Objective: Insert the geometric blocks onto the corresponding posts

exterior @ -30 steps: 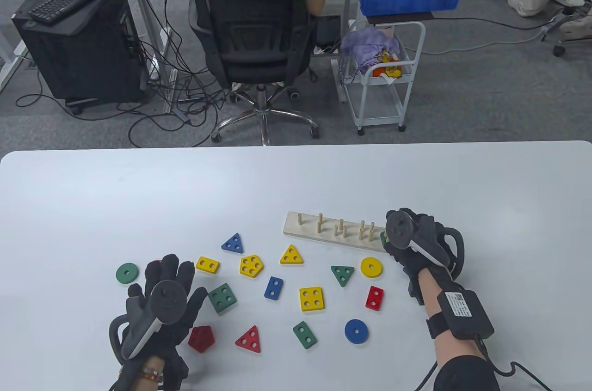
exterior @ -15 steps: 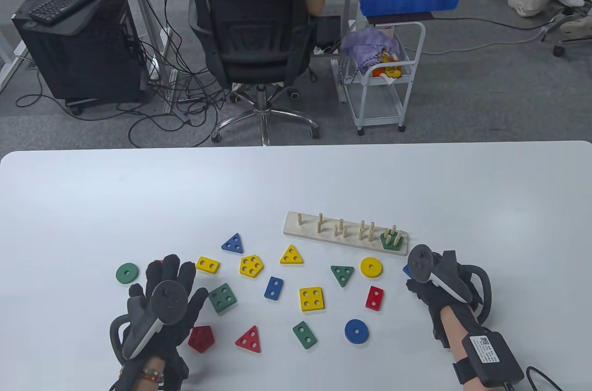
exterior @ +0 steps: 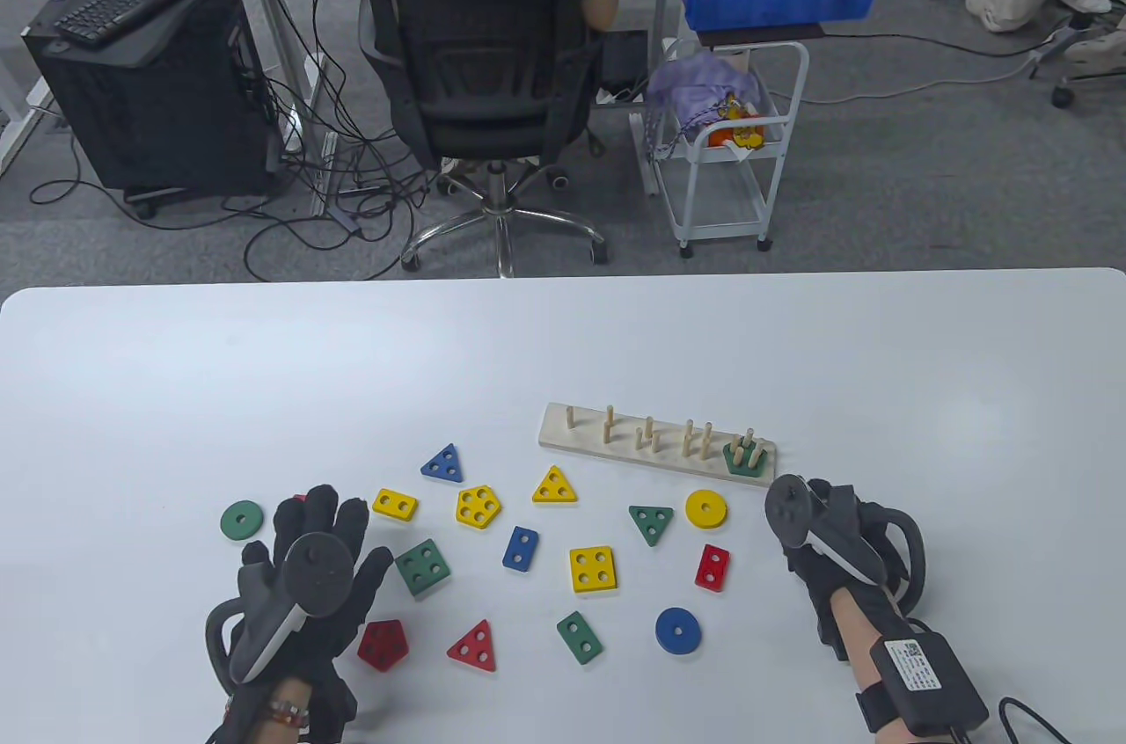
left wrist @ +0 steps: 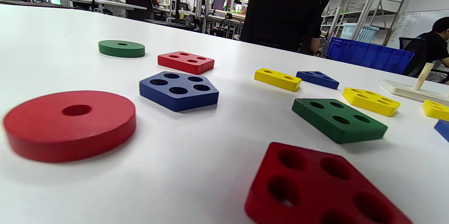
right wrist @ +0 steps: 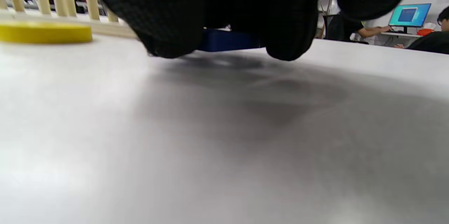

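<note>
The wooden peg board (exterior: 655, 441) lies right of centre, with a green pentagon (exterior: 744, 455) seated on its rightmost posts. My right hand (exterior: 814, 546) is low over the table just below the board's right end. In the right wrist view its fingertips (right wrist: 168, 41) touch down either side of a blue block (right wrist: 228, 40), without clearly gripping it. My left hand (exterior: 325, 528) rests flat with fingers spread at the lower left, holding nothing. A red disc (left wrist: 70, 124), blue pentagon (left wrist: 179, 90) and red square (left wrist: 186, 62) lie by it.
Loose blocks are scattered between the hands: yellow disc (exterior: 706, 508), green triangle (exterior: 651, 522), red rectangle (exterior: 712, 567), yellow square (exterior: 592, 569), blue disc (exterior: 677, 630), green square (exterior: 423, 566), red pentagon (exterior: 383, 644), green disc (exterior: 241, 520).
My right hand left the green pentagon on the board's right posts, drew back toward me, then shifted slightly left over the blue block. My left hand stayed put.
</note>
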`<state>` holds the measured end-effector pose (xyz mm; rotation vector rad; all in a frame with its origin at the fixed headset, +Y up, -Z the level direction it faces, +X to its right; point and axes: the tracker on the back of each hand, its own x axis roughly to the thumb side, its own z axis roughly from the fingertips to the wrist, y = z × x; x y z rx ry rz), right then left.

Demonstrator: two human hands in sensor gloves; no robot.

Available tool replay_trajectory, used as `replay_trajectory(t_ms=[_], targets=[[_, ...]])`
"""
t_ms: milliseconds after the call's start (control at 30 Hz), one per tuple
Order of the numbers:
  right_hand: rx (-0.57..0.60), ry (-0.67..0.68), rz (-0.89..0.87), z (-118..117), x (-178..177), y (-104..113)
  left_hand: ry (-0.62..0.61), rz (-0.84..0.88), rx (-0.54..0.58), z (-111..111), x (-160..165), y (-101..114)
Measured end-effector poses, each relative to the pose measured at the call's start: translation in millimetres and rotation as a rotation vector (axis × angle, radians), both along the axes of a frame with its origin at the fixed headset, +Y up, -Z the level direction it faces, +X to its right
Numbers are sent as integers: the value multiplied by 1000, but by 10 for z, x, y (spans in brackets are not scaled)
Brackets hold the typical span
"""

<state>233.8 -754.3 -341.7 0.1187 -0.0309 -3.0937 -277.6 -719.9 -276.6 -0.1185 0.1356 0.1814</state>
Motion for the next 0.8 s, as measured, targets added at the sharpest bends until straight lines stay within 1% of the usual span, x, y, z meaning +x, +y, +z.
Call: replay_trajectory(t_ms=[100, 233, 300, 400, 500, 633, 800], targets=[[55, 38, -43, 13, -34, 111, -4, -2, 2, 3, 5, 1], [130, 145, -107, -52, -200, 308, -11, -2, 6, 3, 18, 6], [129, 189, -101, -122, -305, 380, -12, -3, 4, 2, 18, 5], [112, 226, -65, -285, -498, 479, -10, 0, 4, 4, 14, 9], [92, 237, -42, -448, -647, 511, -8, 3, 5, 6, 9, 9], [49, 229, -7, -646, -806, 474, -9, 4, -1, 3, 6, 5], [16, 205, 4, -765, -867, 394, -3, 8, -6, 2, -8, 12]])
